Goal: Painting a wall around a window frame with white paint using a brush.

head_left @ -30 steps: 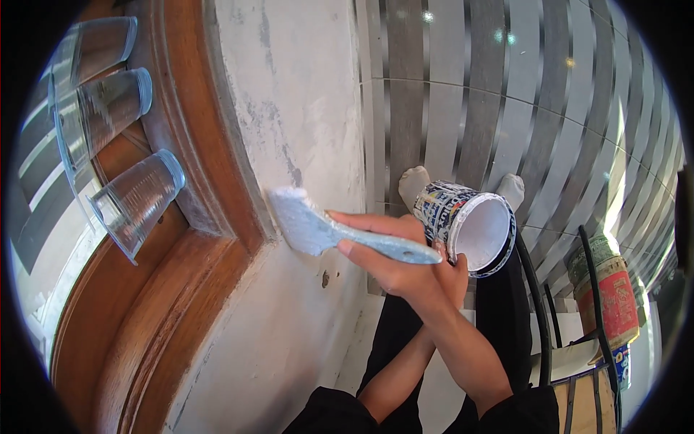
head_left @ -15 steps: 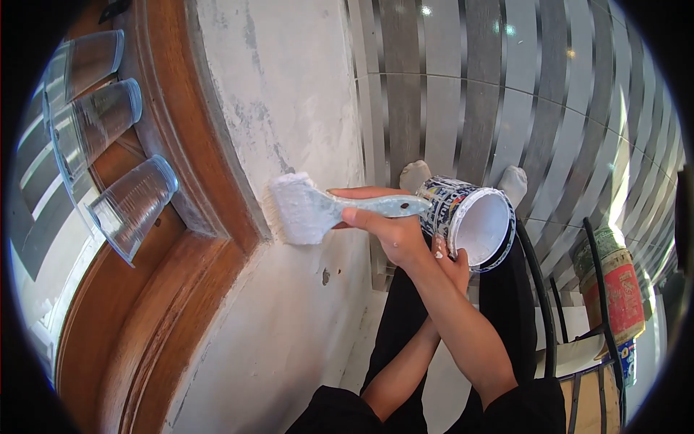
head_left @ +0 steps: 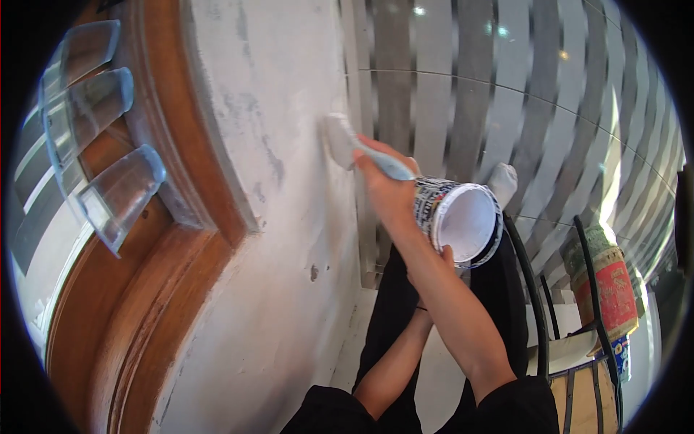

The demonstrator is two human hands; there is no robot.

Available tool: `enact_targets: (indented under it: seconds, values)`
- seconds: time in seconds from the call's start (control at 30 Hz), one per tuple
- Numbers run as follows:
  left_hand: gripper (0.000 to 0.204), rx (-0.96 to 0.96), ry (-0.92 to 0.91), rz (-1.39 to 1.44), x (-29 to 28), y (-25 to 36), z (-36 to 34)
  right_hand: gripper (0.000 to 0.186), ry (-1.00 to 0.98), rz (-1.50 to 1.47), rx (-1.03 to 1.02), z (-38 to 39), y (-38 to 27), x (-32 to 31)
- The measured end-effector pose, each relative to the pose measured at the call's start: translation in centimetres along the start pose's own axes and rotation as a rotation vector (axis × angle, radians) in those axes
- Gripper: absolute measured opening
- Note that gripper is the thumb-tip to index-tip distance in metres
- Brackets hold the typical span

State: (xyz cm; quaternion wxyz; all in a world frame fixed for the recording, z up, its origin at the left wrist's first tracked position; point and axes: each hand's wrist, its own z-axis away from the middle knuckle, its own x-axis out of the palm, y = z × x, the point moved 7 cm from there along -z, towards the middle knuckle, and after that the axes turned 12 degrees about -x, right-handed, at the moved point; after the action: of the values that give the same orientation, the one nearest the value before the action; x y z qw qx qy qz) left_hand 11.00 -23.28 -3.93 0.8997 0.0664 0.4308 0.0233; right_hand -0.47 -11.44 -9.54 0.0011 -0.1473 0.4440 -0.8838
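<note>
My right hand (head_left: 387, 194) is closed around the pale blue handle of a wide paintbrush (head_left: 340, 141), its bristles coated white. The bristles are at the whitish wall (head_left: 289, 217), by its far right edge; motion blur hides whether they press on it. Crossing beneath the right forearm, my left arm reaches a paint can (head_left: 428, 197) with a printed label and white-smeared rim. My left hand (head_left: 447, 256) grips the can from below, its thumb near the rim and most fingers hidden. White paint coats the can's inside.
A brown wooden frame (head_left: 184, 130) borders the wall at left, with clear plastic cups (head_left: 123, 188) beside it. On the right are black metal bars (head_left: 531, 296) and a red-and-green container (head_left: 613, 289). The floor (head_left: 477, 116) is striped grey.
The brush in my right hand has moved from beside the wooden frame, up and right to the wall's far edge, and turned. The can stays in my left hand, shifted slightly left.
</note>
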Motion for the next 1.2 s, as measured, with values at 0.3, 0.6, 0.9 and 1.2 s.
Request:
enact_targets:
  seconds: [0.3,0.6,0.9,1.2]
  values:
    - [0.029,0.036,0.451,-0.069,-3.1,-2.4,-2.1,0.029,-0.480,0.085,0.108,6.0,-14.2,0.0]
    - [0.032,-0.118,0.032,0.292,-3.0,-1.3,-3.3,0.029,-0.541,0.736,-0.093,3.9,-19.1,-13.5]
    - [0.025,-0.126,-0.015,0.337,-4.1,0.5,-2.8,0.029,-0.783,1.027,-0.300,2.5,-7.7,-11.8]
    - [0.027,-0.135,-0.024,0.436,-4.8,0.4,-2.7,0.031,-0.956,1.114,-0.264,3.1,-2.8,-10.2]
